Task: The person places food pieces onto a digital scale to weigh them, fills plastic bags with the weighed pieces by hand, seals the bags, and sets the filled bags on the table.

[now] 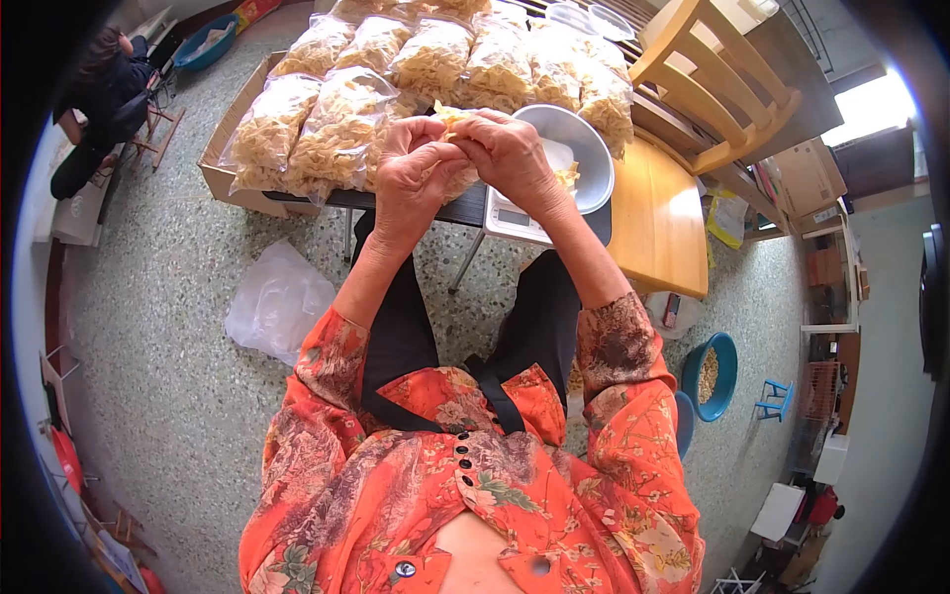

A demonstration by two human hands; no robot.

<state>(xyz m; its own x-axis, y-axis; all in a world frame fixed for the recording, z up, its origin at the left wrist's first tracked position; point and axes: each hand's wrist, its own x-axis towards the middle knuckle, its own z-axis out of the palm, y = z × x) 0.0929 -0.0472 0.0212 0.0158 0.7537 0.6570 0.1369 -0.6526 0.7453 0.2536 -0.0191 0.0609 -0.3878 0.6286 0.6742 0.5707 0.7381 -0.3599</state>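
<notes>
Both hands meet above the table's near edge, fingertips pinched together. My left hand (414, 180) and my right hand (513, 163) appear closed on the top of a clear plastic bag of dried pale-yellow slices (457, 184), mostly hidden behind the fingers. Some of the slices show just beyond the fingertips. Right of my right hand is a grey bowl (594, 163) with a few yellow pieces inside. A white scale (515, 224) lies under or beside the bowl; which one I cannot tell. Filled clear bags (341, 124) cover the table behind my hands.
A cardboard box (223, 183) stands left of the filled bags. A wooden chair (658, 213) is at the right. On the floor are a white plastic bag (280, 300) and a blue tub (729, 351) holding small pieces. Another person (104, 94) sits at far left.
</notes>
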